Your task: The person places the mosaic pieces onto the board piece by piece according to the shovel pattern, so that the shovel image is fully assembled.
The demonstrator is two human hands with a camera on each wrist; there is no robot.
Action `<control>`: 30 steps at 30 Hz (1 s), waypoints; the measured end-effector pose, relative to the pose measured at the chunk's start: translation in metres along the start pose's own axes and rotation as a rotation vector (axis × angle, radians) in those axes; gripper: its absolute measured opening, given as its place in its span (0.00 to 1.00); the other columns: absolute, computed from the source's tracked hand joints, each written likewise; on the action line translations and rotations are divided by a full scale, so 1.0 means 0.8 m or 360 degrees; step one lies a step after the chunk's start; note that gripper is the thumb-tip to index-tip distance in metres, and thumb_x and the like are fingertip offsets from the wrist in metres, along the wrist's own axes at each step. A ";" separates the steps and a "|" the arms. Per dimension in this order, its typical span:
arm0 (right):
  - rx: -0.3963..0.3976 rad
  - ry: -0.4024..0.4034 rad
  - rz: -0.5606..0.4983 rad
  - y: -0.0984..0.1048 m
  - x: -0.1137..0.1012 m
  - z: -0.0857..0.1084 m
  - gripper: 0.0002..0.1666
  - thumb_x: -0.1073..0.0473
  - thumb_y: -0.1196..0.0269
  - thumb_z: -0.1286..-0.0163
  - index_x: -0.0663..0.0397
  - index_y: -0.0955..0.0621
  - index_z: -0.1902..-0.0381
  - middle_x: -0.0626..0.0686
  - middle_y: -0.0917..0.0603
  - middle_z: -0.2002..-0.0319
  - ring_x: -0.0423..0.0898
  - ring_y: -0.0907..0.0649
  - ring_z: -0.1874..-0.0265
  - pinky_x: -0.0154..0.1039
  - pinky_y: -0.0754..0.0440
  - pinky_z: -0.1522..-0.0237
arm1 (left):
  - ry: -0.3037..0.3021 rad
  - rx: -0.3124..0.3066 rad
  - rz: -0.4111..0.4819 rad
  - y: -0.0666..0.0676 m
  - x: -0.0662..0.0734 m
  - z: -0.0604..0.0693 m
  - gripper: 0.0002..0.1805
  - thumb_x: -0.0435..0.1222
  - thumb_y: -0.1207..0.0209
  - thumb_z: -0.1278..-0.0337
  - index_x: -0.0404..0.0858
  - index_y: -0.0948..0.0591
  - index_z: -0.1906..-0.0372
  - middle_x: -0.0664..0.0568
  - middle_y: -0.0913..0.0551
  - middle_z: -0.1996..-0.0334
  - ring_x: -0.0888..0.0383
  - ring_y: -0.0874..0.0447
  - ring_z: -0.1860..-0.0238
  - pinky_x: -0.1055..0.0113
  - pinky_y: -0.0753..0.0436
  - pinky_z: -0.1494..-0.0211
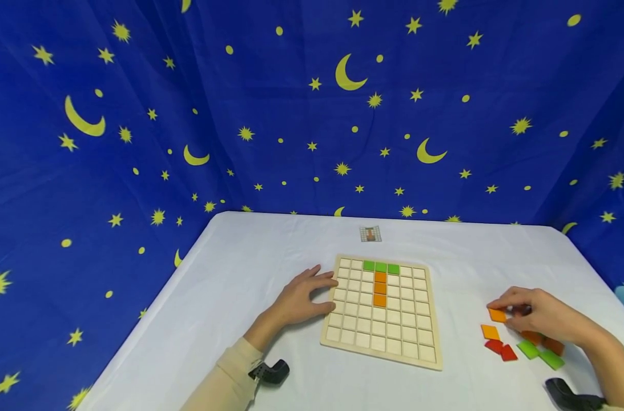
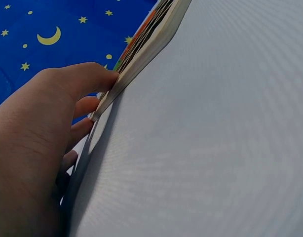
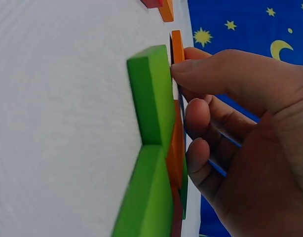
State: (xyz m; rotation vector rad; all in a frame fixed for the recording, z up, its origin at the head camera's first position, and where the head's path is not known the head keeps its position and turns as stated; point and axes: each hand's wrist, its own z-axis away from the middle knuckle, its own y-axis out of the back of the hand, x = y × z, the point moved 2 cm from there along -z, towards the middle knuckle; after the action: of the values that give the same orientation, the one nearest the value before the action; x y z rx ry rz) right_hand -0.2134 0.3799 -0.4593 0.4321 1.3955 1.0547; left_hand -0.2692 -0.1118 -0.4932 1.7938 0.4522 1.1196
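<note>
A wooden grid board (image 1: 381,337) lies mid-table, with three green tiles (image 1: 381,266) across its far row and three orange tiles (image 1: 380,288) in a column below the middle one. My left hand (image 1: 302,297) rests at the board's left edge, fingers spread and fingertips touching the rim; the left wrist view shows the thumb (image 2: 92,79) against the rim. Over the loose tiles on the right, my right hand (image 1: 540,314) pinches an orange tile (image 3: 177,47) between thumb and index finger. Its other fingers are bent and hold nothing.
Beside and under the right hand lie another orange tile (image 1: 490,332), red tiles (image 1: 508,353), green tiles (image 1: 551,359) and darker orange tiles (image 1: 553,345). A small patterned card (image 1: 370,234) lies behind the board. A blue star-and-moon curtain (image 1: 312,114) hangs beyond the white table (image 1: 270,251).
</note>
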 end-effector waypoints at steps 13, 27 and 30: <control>0.0067 -0.0036 -0.0008 -0.002 -0.006 -0.006 0.24 0.52 0.29 0.43 0.48 0.18 0.48 0.50 0.24 0.64 0.44 0.27 0.69 0.34 0.28 0.72 | 0.0002 -0.0002 -0.0002 0.001 0.001 -0.001 0.30 0.61 0.40 0.47 0.57 0.23 0.39 0.69 0.34 0.33 0.58 0.51 0.27 0.50 0.44 0.30; 0.0040 0.0011 -0.0003 -0.014 -0.018 -0.017 0.24 0.51 0.29 0.44 0.45 0.17 0.48 0.48 0.24 0.65 0.44 0.28 0.70 0.34 0.31 0.73 | 0.0022 -0.0004 0.0003 -0.001 -0.001 0.001 0.29 0.61 0.40 0.47 0.59 0.23 0.39 0.69 0.34 0.33 0.58 0.51 0.27 0.50 0.44 0.30; 0.0021 0.0010 -0.0017 -0.014 -0.021 -0.018 0.24 0.50 0.29 0.44 0.46 0.18 0.48 0.47 0.24 0.65 0.44 0.28 0.69 0.35 0.31 0.73 | -0.0003 0.0007 0.0004 -0.003 -0.001 -0.001 0.29 0.60 0.40 0.47 0.58 0.23 0.39 0.69 0.34 0.33 0.58 0.51 0.27 0.50 0.44 0.30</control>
State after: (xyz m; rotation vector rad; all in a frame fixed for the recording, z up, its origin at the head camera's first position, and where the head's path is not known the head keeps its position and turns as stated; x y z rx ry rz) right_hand -0.2201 0.3560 -0.4611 0.4306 1.4097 1.0394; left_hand -0.2698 -0.1108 -0.4952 1.7993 0.4517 1.1195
